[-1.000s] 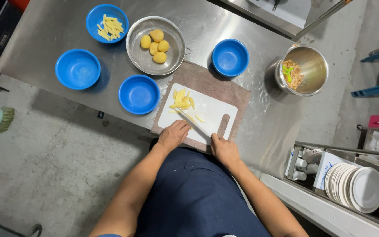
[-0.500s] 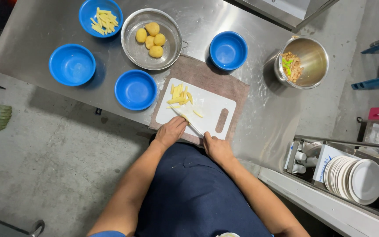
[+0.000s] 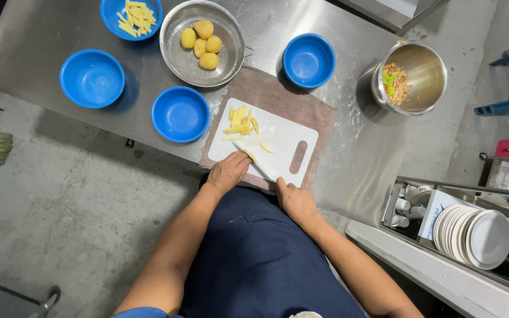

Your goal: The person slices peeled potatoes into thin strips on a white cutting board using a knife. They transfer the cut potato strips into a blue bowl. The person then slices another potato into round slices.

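Observation:
A white cutting board (image 3: 284, 138) lies on a brown cloth (image 3: 310, 112) at the near edge of the steel counter (image 3: 48, 35). Yellow potato strips (image 3: 241, 122) are piled on the board's far left part. My left hand (image 3: 228, 172) presses a small potato piece (image 3: 249, 155) against the board's near edge. My right hand (image 3: 294, 200) grips the handle of a knife (image 3: 259, 166), whose blade lies beside that piece. A metal bowl (image 3: 179, 53) behind the board holds whole peeled potatoes (image 3: 201, 42).
A blue bowl (image 3: 117, 13) of potato strips sits at the far left; three empty blue bowls (image 3: 179, 113) (image 3: 91, 78) (image 3: 308, 59) stand around the board. A steel pot (image 3: 428, 73) with scraps is on the right. White plates (image 3: 472, 232) are stacked in a rack at lower right.
The view has shifted a little. My hands have stayed at the board's near edge with the knife, and the strips on the board look more spread out.

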